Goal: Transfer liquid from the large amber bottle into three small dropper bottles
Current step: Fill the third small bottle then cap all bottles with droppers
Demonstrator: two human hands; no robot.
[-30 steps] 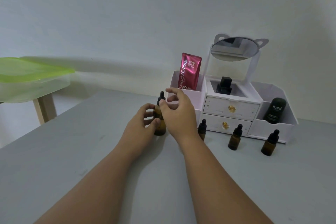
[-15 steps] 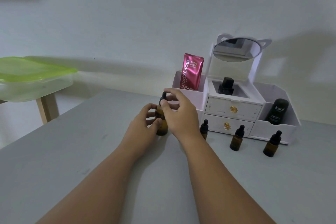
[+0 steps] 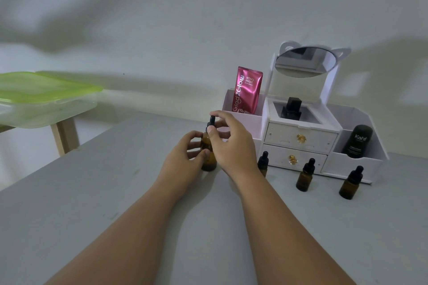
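Head view — both hands on the large amber glass bottle [image 3: 209,157] with its black dropper cap [image 3: 212,121].
Left hand [image 3: 183,157] grips the body, upright on the grey table [image 3: 92,203]; right hand [image 3: 234,143] pinches the cap — three small amber dropper bottles [image 3: 262,163] [image 3: 305,177] [image 3: 350,184] stand at its 4 o'clock.

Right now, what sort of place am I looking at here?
Probably a home vanity or dressing corner: a white plastic cosmetics organiser with two small drawers stands on the grey table, topped by a round tilting mirror, and a pink foil body-serum sachet sits in its left compartment.
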